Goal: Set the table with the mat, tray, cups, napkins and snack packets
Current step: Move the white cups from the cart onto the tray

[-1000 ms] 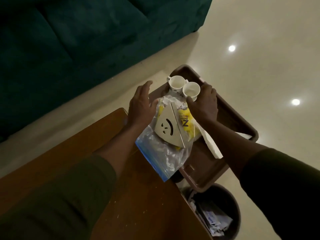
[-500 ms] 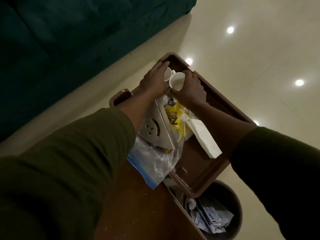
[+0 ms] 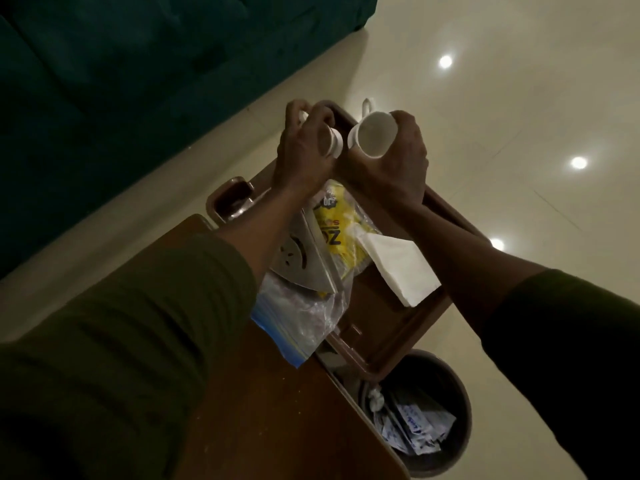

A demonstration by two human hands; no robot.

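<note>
1. lifted off the tray (image 3: 377, 317) since a second ago: left cup (image 3: 334, 144) gripped in the left hand (image 3: 304, 150), right cup (image 3: 373, 137) gripped in the right hand (image 3: 401, 157).
2. napkins (image 3: 401, 268) and snack packet (image 3: 337, 233) lie in the tray, which overhangs the desk (image 3: 270, 410) edge.

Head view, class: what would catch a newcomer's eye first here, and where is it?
Each hand grips a white cup at the frame's centre: the left hand round the half-hidden cup, the right hand round the tilted cup whose mouth faces the camera. Below them a bright white napkin and a yellow snack packet lie in the brown tray.
</note>
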